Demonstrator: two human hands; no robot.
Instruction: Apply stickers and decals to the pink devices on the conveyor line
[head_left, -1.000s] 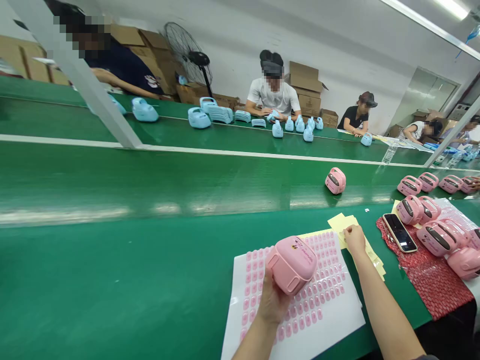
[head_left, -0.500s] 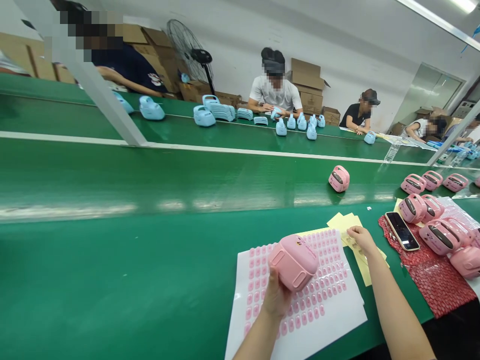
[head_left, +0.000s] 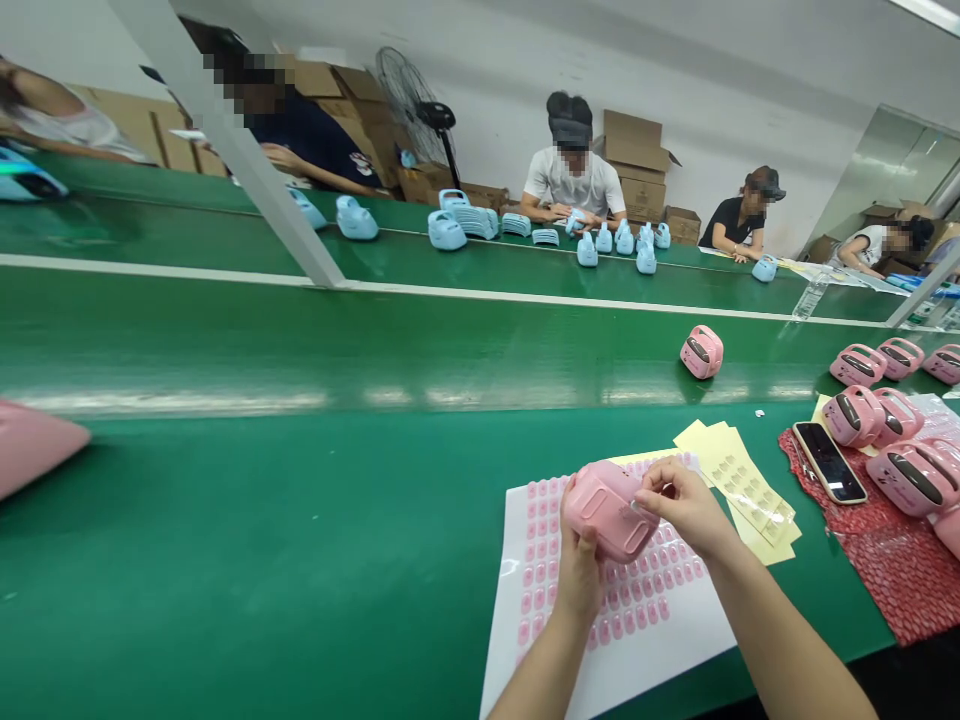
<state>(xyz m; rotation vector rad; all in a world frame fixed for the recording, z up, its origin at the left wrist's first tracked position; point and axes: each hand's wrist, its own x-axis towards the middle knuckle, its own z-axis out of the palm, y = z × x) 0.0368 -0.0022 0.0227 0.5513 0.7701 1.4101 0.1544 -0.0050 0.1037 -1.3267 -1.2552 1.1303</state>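
Observation:
My left hand [head_left: 583, 572] grips a pink rounded plastic device casing [head_left: 606, 512] from below, tilted, over a white sheet of pink oval stickers [head_left: 637, 665]. At the casing's right side, my right hand [head_left: 686, 508] pinches a small pale sticker [head_left: 636, 505] between thumb and forefinger, close against the casing. The sticker's exact shape is too small to make out. Just right of that hand, yellow backing sheets [head_left: 739, 465] with rows of small clear stickers lie fanned on the green table.
A phone [head_left: 829, 462] rests on red bubble wrap [head_left: 877, 570] at right, beside several pink devices [head_left: 856, 414]. One pink device [head_left: 702, 352] stands farther back. A pink object [head_left: 34, 445] enters at left. Across a white rail [head_left: 465, 295], co-workers sit by blue devices [head_left: 447, 231].
My right hand has moved left from the yellow sticker sheets to the pink casing, now pinching a small sticker. The view has shifted left, and a pink object has appeared at the left edge.

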